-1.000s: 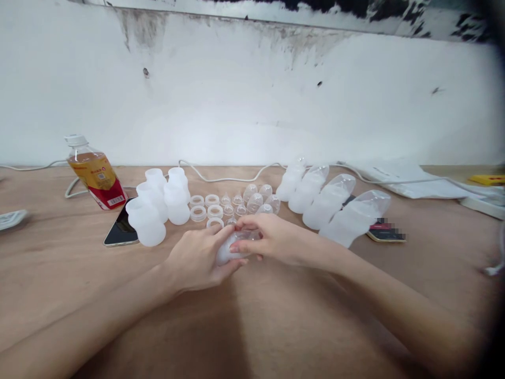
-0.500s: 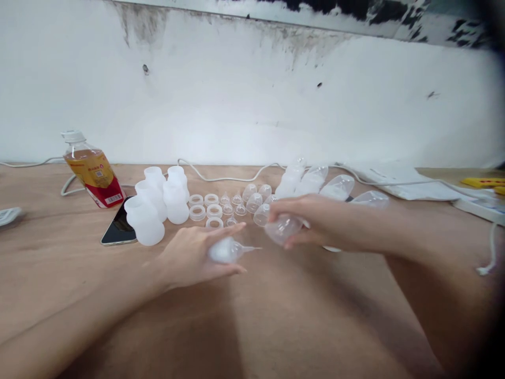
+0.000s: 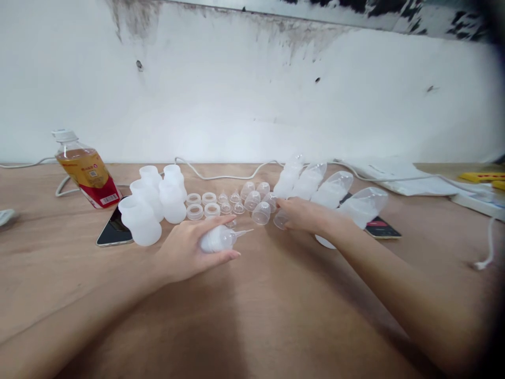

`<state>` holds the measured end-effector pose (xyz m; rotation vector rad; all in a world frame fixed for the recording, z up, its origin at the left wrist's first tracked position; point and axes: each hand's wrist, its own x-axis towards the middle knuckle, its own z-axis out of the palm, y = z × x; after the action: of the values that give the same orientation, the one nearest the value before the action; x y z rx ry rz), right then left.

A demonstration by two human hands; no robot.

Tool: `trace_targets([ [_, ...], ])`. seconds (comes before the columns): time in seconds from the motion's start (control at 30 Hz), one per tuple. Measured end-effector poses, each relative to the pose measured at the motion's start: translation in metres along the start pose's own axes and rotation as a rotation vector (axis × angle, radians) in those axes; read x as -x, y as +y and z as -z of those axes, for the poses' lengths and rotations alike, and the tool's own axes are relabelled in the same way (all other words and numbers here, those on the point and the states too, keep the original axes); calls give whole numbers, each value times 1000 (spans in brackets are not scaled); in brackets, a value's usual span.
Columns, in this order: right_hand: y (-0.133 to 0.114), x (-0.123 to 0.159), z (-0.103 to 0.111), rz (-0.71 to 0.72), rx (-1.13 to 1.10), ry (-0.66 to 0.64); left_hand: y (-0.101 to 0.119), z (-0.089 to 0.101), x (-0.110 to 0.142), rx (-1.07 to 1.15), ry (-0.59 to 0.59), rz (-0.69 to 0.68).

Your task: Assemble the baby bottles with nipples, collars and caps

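My left hand (image 3: 185,250) is wrapped round a small frosted feeding bottle (image 3: 214,240), lying on its side with its clear teat (image 3: 236,236) pointing right. At the right, my right hand (image 3: 305,215) pinches a clear dome cap (image 3: 280,220) at table level, beside several loose dome caps (image 3: 261,213). Loose clear teats (image 3: 238,208) and white screw rings (image 3: 194,212) lie in rows beyond my left hand. Open frosted bottle bodies (image 3: 141,223) stand at the left. A row of capped bottles (image 3: 332,188) stands behind my right forearm, which partly hides the nearest.
A drink bottle (image 3: 90,176) stands at the far left, near a phone (image 3: 112,229). Another phone (image 3: 382,229) lies behind the capped bottles. A white cable (image 3: 229,179) runs along the wall. At the right are white packaging (image 3: 398,179), a power strip (image 3: 479,205) and a yellow object (image 3: 479,178).
My right hand has pulled the clear dome cap off the bottle, baring its teat, and carried it right, down to the loose caps. My left hand has kept the bottle and shifted slightly left.
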<state>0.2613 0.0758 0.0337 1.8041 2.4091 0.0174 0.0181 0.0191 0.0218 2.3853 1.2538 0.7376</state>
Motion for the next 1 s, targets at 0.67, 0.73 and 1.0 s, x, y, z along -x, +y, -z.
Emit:
trace_targets([
  [0.67,-5,4,13,-18,73,61,-8,-4,-2,-12,23,17],
  [0.73,-17,16,25,33,-18,150,-7,-6,-2,-46,30,48],
  [1.0,-76,35,20,359,-607,-103,-10,-20,3,-282,-52,39],
])
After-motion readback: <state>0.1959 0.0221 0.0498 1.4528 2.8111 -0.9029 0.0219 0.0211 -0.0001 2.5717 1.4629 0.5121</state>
